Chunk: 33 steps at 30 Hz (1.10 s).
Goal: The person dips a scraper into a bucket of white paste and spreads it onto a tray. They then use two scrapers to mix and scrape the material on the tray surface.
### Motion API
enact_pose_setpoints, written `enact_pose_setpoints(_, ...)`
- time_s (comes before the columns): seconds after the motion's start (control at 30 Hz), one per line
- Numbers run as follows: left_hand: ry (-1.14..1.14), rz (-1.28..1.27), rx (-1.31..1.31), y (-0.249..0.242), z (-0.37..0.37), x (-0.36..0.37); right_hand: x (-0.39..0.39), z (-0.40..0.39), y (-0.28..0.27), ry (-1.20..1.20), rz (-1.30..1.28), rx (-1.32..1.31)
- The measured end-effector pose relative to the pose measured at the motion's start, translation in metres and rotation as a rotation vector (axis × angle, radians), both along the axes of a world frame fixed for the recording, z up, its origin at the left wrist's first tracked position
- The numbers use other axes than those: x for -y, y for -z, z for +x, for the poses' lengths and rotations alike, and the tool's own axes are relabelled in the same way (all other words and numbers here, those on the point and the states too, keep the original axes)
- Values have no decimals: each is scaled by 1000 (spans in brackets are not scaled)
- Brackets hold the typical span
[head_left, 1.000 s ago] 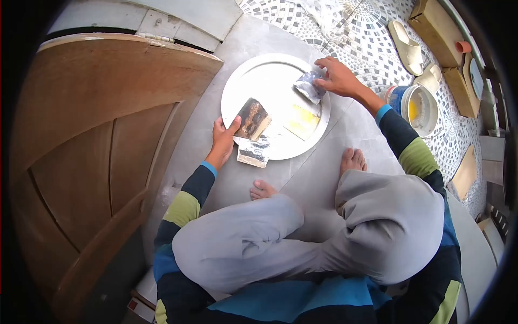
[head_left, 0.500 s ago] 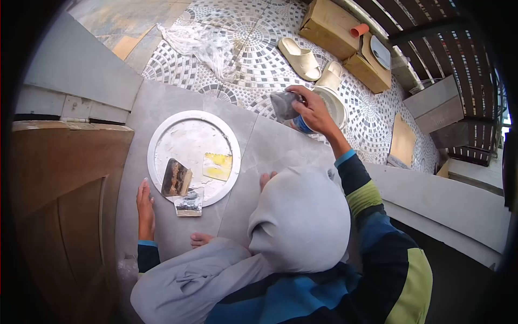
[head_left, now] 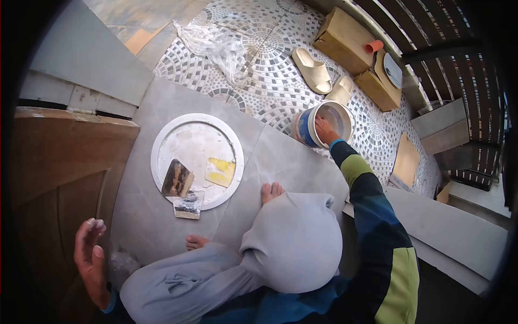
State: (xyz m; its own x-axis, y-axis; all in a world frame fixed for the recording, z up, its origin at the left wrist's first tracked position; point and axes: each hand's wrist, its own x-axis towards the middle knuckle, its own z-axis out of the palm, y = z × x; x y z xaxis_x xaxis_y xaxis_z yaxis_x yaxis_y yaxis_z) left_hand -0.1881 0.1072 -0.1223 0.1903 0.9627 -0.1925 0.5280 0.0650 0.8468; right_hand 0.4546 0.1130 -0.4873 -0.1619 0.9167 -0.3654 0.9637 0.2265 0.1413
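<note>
My right hand (head_left: 325, 131) reaches down into a white bucket (head_left: 350, 123) with a blue label; its fingertips and anything in them are hidden inside. My left hand (head_left: 91, 256) is raised beside the wooden door, fingers loosely curved, thumb apart, holding nothing. Whitish residue shows on its fingertips. Between the hands, on the grey tiles, lies a round white lid (head_left: 156, 156) smeared with white paste. On it rest a yellow-and-white notched spreader (head_left: 220, 171) and a dark, brown-stained scraper blade (head_left: 177, 179). Another smeared scraper (head_left: 188, 205) overhangs the lid's near edge.
Beige slippers (head_left: 313, 73) stand on the patterned tiles behind the bucket. Beyond them are cardboard boxes (head_left: 348, 46) holding an orange cup (head_left: 373, 46). Crumpled clear plastic (head_left: 216, 51) lies at the back. A wooden door (head_left: 70, 162) borders the left; slatted fencing is at right.
My right hand has gone from above the bucket's edge, holding a dark grey cloth-like piece, down into the bucket; that piece is now out of sight. My left hand has moved back from the lid toward the door.
</note>
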Motion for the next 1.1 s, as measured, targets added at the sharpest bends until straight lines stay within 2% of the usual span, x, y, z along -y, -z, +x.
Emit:
enact_pose_setpoints(0.07,-16,63,-13,-15,-10,30,-1,0,12,-176,-23,95)
enact_pose_setpoints(0.1,-26,129,-26,-21,-13,44,0,24,49,-455,91,87)
enact_pose_setpoints(0.13,-34,122,-31,-28,-5,57,-2,21,45,-463,86,81)
enact_pose_setpoints(0.2,-61,220,17,-37,9,77,-4,19,31,-215,-148,-59)
enact_pose_setpoints(0.23,27,196,71,-41,8,81,1,14,23,-148,3,-97)
enact_pose_setpoints(0.27,116,170,126,-44,7,84,1,8,12,-155,3,-96)
enact_pose_setpoints(0.3,-65,195,61,-35,24,93,-2,3,5,37,-34,-137)
enact_pose_setpoints(0.33,-70,204,62,-34,23,94,-5,-3,-4,229,-65,-177)
enact_pose_setpoints(0.37,-45,190,-16,-34,22,96,-5,-2,-6,333,42,-337)
enact_pose_setpoints(0.4,-24,194,-88,-31,21,96,-5,9,12,392,4,-394)
enact_pose_setpoints(0.47,-99,325,-35,-26,22,92,1,36,68,241,112,-476)
enact_pose_setpoints(0.5,-61,217,-107,-38,24,89,3,30,56,321,66,-421)
enact_pose_setpoints(0.53,-25,100,-185,-49,26,89,8,21,48,419,183,-474)
enact_pose_setpoints(0.57,39,126,-310,-56,35,80,9,24,57,353,129,-426)
enact_pose_setpoints(0.6,18,160,-307,-58,44,74,8,24,57,262,107,-393)
enact_pose_setpoints(0.67,11,93,-231,-58,53,69,-7,10,24,281,48,-468)
enact_pose_setpoints(0.7,-30,228,-200,-38,47,70,-8,4,13,250,103,-546)
enact_pose_setpoints(0.73,-41,218,-214,-37,51,70,-6,-2,13,221,150,-632)
enact_pose_setpoints(0.77,-54,245,-185,-36,55,68,-9,8,39,236,136,-872)
enact_pose_setpoints(0.87,-29,285,-172,-33,52,67,-6,1,27,381,-19,-725)
enact_pose_setpoints(0.97,76,397,-248,-29,51,68,6,-1,15,429,-125,-647)
enact_pose_setpoints(1.03,437,501,96,-27,56,65,2,1,10,481,-113,-598)
enact_pose_setpoints(1.07,429,505,92,-27,59,66,2,0,9,492,-108,-583)
enact_pose_setpoints(1.1,576,414,199,-32,65,66,2,0,7,498,-109,-569)
